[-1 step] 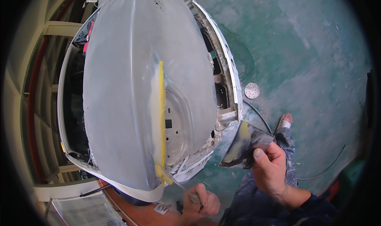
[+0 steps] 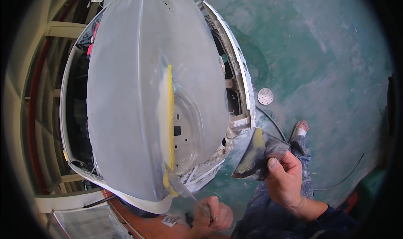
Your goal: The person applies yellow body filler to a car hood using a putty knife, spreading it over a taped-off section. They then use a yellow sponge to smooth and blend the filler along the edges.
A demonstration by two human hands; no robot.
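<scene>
A grey car panel [image 2: 113,108] with a ridge along it fills the middle-left of the view. Yellow masking tape [image 2: 171,113] runs along it, beside a pale yellowish strip of filler [image 2: 164,106]. My left hand [image 2: 215,213] is closed around the handle of a putty knife [image 2: 181,187]. The blade tip lies at the tape's near end; whether it touches the panel I cannot tell. In my right hand [image 2: 285,178], pinched between thumb and fingers, is a dark flat mixing plate [image 2: 258,153] smeared with yellowish paste, held off the panel's near right corner.
Right of the tape is a recess with holes [image 2: 187,132]. An open white frame edge [image 2: 239,58] borders the panel. On the green floor lie a round perforated disc [image 2: 265,96] and a dark hose [image 2: 270,118]. My foot [image 2: 301,127] shows at right. A clear sheet [image 2: 86,222] sits lower left.
The putty knife's blade has turned, showing a broader face at the tape's near end. The mixing plate has hardly moved.
</scene>
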